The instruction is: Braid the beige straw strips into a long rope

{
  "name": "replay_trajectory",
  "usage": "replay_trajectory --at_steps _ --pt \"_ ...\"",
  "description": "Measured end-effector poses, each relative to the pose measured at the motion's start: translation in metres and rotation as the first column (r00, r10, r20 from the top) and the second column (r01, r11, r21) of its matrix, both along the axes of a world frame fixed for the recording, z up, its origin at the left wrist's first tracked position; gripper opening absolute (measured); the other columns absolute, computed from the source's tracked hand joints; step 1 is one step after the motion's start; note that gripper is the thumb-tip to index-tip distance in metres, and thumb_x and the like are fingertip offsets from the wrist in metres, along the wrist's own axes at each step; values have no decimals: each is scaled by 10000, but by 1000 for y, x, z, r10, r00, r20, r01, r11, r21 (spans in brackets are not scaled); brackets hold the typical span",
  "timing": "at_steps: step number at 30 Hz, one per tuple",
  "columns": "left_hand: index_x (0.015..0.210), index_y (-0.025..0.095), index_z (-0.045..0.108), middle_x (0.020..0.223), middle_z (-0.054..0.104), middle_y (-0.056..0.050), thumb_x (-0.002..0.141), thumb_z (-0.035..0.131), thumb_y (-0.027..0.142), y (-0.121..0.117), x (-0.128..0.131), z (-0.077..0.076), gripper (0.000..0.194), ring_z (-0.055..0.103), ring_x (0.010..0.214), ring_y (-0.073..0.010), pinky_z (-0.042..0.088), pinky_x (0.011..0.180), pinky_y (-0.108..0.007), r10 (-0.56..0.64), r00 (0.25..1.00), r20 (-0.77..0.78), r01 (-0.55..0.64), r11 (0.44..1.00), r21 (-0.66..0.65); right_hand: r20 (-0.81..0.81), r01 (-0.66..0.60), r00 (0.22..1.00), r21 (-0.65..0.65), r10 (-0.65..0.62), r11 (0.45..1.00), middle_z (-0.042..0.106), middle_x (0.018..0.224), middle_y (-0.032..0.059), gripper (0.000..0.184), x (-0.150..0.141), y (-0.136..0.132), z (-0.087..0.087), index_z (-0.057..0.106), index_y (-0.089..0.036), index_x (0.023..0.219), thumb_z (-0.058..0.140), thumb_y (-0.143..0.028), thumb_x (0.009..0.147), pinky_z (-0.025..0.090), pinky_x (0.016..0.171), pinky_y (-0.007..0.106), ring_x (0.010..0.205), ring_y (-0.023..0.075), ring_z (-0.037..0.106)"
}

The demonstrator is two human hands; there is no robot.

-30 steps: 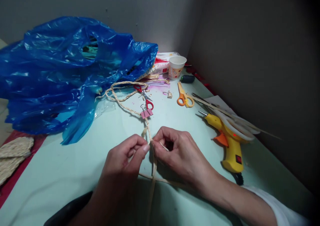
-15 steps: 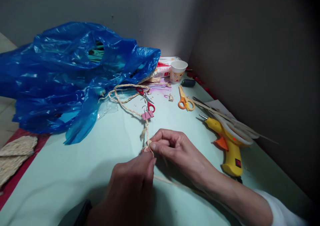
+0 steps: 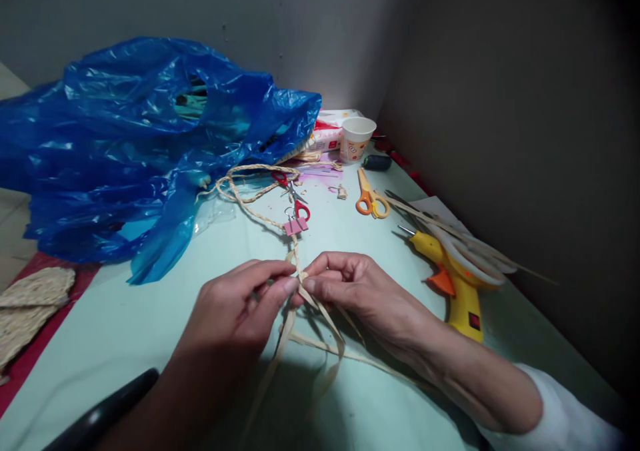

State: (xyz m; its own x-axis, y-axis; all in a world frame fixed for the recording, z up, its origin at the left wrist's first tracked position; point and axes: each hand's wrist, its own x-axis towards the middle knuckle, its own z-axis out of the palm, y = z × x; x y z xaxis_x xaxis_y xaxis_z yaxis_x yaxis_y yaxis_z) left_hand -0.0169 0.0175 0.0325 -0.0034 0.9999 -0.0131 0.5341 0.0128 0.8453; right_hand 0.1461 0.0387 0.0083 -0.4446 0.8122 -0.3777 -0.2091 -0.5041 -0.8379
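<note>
A pale straw-like braid runs from a loose loop on the table, through a pink binder clip, down to my hands. My left hand pinches the braid's lower end between thumb and forefinger. Close against it, my right hand grips the same spot with its fingertips. Loose flat strands fan out below both hands toward me. Another long strand lies on the table under my right forearm. The exact crossing of the strands is partly hidden by my fingers.
A blue plastic bag fills the back left. Small red scissors lie behind the clip. To the right are orange scissors, a yellow glue gun, a paper cup and a dark thread spool. Woven pieces sit far left.
My left hand has moved up and left from below the braid's end to pinch beside my right hand. The loose strands now show hanging below. My right hand has barely moved.
</note>
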Motion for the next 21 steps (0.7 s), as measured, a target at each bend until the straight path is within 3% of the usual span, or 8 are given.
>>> replay_trajectory --at_steps 2,5,8,11,13,17,21 --pt "737 195 693 503 573 22 719 674 343 9 2 -2 150 443 401 -104 331 431 -221 12 965 263 67 955 -288 28 -18 999 30 18 999 624 689 5 99 1 0 0 616 -133 819 657 -207 770 339 555 191 581 74 495" --pt "695 176 668 358 408 86 660 720 289 16 5 -8 129 287 313 -53 151 346 -181 54 906 420 159 876 -456 166 -68 985 120 48 990 577 659 -19 98 4 0 2 612 -137 855 604 -219 801 270 509 193 528 62 405" --pt "681 164 690 350 390 86 635 720 251 18 6 -11 103 277 332 -47 114 347 -172 83 897 434 144 874 -465 390 -149 920 276 31 949 569 650 -26 106 5 -1 5 617 -155 852 548 -233 836 267 508 204 539 74 392" --pt "657 155 709 371 398 81 582 750 224 18 5 -10 110 284 367 -44 145 358 -165 100 891 443 129 879 -459 589 -261 807 438 -55 861 592 650 -28 128 5 -3 8 606 -179 837 501 -243 874 299 535 216 569 92 425" --pt "646 157 716 373 412 76 569 763 234 19 4 -7 119 302 377 -48 181 367 -165 103 893 438 127 876 -466 635 -310 765 510 -108 802 607 649 -45 92 5 -5 10 558 -196 937 488 -230 888 312 546 220 557 94 436" --pt "649 166 730 363 451 61 601 754 263 20 2 -4 110 351 376 -62 236 385 -170 86 923 376 129 849 -512 661 -363 738 555 -132 748 628 712 -52 174 6 -9 14 416 -216 1067 471 -206 902 326 568 228 558 100 461" --pt "664 182 768 543 669 -10 638 726 205 23 -2 -9 55 538 504 -102 391 496 -180 3 925 381 179 879 -442 699 -398 703 541 -133 741 624 784 -10 95 7 -8 17 420 -214 990 464 -213 906 342 597 246 642 123 507"
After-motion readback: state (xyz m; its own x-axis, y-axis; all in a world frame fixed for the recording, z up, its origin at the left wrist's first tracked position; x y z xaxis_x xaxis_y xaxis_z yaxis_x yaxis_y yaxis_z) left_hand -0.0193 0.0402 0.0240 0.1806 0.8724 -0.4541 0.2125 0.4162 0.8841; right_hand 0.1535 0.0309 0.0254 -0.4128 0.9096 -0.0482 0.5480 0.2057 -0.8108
